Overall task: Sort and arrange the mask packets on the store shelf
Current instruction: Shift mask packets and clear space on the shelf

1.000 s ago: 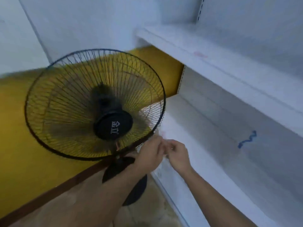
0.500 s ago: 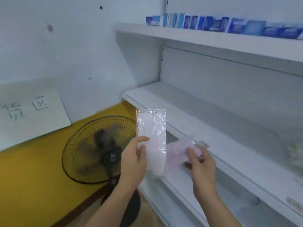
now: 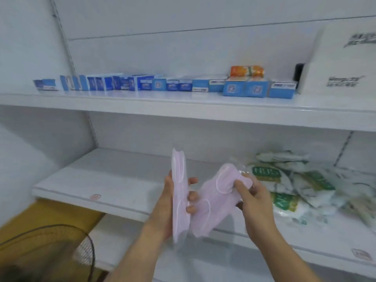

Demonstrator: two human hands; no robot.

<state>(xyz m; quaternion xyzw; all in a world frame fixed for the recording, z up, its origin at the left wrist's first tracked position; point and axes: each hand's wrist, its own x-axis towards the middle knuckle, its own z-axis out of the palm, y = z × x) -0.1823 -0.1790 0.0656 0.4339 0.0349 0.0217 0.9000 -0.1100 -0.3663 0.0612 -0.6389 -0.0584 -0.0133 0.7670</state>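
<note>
A person's left hand [image 3: 171, 202] is gripping one pink mask packet [image 3: 179, 192] upright while the right hand [image 3: 252, 198] is pinching a second pink packet [image 3: 213, 200] beside it, both held over the middle shelf [image 3: 97, 186], near a heap of green-and-white packets [image 3: 301, 184].

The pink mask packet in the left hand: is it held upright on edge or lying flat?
Upright on edge. The pink mask packet stands tall and narrow in the left hand, its thin edge facing the camera, above the shelf.
</note>
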